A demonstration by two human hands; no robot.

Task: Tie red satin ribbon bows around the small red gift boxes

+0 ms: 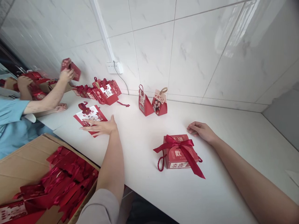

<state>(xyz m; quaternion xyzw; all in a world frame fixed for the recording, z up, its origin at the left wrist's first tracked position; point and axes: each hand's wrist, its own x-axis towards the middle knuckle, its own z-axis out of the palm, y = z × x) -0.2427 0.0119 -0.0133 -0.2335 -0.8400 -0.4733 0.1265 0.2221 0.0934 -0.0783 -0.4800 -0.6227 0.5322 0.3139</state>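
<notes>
head view: white table (140, 146) against a tiled wall (154, 46). left hand (101, 126) reaches out to the left side, palm down, fingers spread wide over the lower part of a red packet (92, 115); contact appears made, hand not closed around it. packet lies on the table, white printed label facing up, dark red loop at its far end. right hand (202, 130) rests on the table just beyond the right far corner of the gift box (178, 155), apart from it; fingers loosely curled, narrow. cannot tell whether anything is pinched within.

gift box sits on the table between the two forearms, nearer the right; wide red ribbon (179, 144) tied in a bow on top, one tail hanging over the front, cord loop (161, 163) at its left side. two small upright boxes (159, 104) stand side by side near the wall. to their left: strip of ribbon (123, 104) flat on the table, then a cluster of red boxes (108, 91). lower left: cardboard carton (21, 158) filled with red ribboned packages (70, 174). far left: co-worker in blue, raised hand (67, 75) on a red box (76, 71).
</notes>
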